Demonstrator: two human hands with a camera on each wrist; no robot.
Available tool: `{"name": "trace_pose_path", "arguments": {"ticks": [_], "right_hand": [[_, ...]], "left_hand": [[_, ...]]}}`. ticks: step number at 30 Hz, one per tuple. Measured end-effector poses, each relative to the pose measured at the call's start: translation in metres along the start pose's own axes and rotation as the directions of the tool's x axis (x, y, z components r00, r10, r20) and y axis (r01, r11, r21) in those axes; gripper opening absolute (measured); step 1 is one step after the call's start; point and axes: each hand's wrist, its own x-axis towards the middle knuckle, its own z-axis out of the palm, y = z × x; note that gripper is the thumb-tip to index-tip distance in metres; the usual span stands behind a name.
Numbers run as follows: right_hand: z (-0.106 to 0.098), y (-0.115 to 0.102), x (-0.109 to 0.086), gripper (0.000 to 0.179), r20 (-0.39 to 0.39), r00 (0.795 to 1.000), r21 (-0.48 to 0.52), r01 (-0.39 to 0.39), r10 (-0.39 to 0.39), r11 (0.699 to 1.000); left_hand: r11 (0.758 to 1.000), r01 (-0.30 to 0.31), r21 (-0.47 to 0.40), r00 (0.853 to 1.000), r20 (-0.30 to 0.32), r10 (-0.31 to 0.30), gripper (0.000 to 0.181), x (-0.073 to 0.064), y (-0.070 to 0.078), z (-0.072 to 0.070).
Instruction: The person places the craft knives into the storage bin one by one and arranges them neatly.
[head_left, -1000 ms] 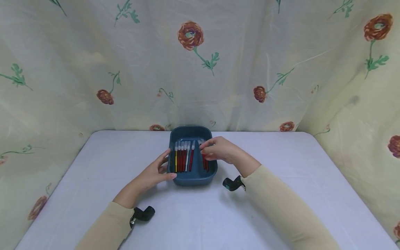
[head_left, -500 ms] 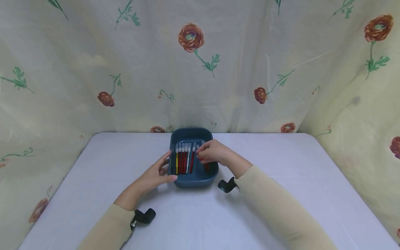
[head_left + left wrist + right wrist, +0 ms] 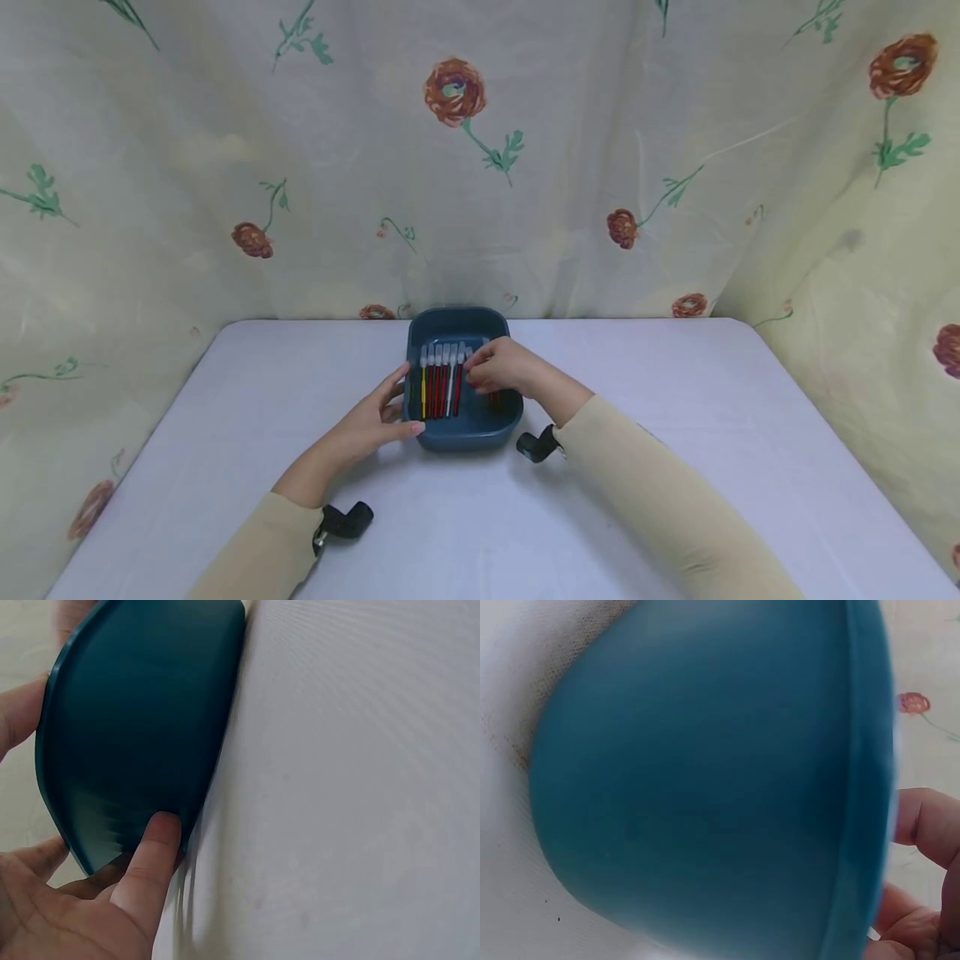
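Note:
A dark blue plastic bin [image 3: 465,433] stands at the table's back edge. Inside on the left lies a row of clear-capped pens [image 3: 438,379], mostly red, with a yellow and a white one. My left hand [image 3: 375,418] holds the bin's left side, thumb at its front left corner; the left wrist view shows fingertips against the outer wall [image 3: 142,735]. My right hand [image 3: 506,367] reaches over the right rim, fingers curled at a red pen whose clear cap [image 3: 469,352] shows beyond the fingertips. Another red pen [image 3: 495,399] lies partly hidden under this hand.
The bin rests on a white-covered table [image 3: 442,517]. A flower-patterned curtain [image 3: 337,167] hangs close behind it and along both sides. Black wrist cameras [image 3: 348,520] sit on both sleeves.
My right hand has moved left inside the bin, and the capped pen at its fingertips has come closer to the row. The left hand keeps its place on the bin.

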Motion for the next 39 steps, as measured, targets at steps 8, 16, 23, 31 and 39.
{"name": "trace_pose_path", "arguments": {"ticks": [8,16,23,31,39], "right_hand": [[0.001,-0.004,-0.001,0.024,0.0,1.0,0.011,-0.009,0.009,1.0],[-0.003,-0.006,-0.003,0.03,-0.009,1.0,-0.009,0.006,-0.006,1.0],[-0.012,-0.004,-0.011,0.032,-0.004,1.0,0.01,0.01,-0.01,1.0],[-0.029,0.007,-0.028,0.032,-0.003,0.999,-0.012,0.039,-0.039,0.999],[-0.052,0.018,-0.05,0.033,-0.043,0.995,-0.093,0.089,-0.093,0.992]], "left_hand": [[0.999,-0.02,-0.025,1.0,0.011,0.02,0.102,0.001,0.0,-0.002],[0.998,-0.033,-0.043,0.999,0.011,0.034,0.104,0.002,-0.004,-0.003],[0.999,-0.024,-0.037,1.0,0.005,0.024,0.106,0.002,-0.004,-0.003],[1.0,-0.016,-0.012,1.0,-0.003,0.016,0.1,-0.001,-0.002,-0.001],[0.994,-0.065,0.087,0.998,-0.02,0.067,0.088,-0.008,0.001,0.0]]}}
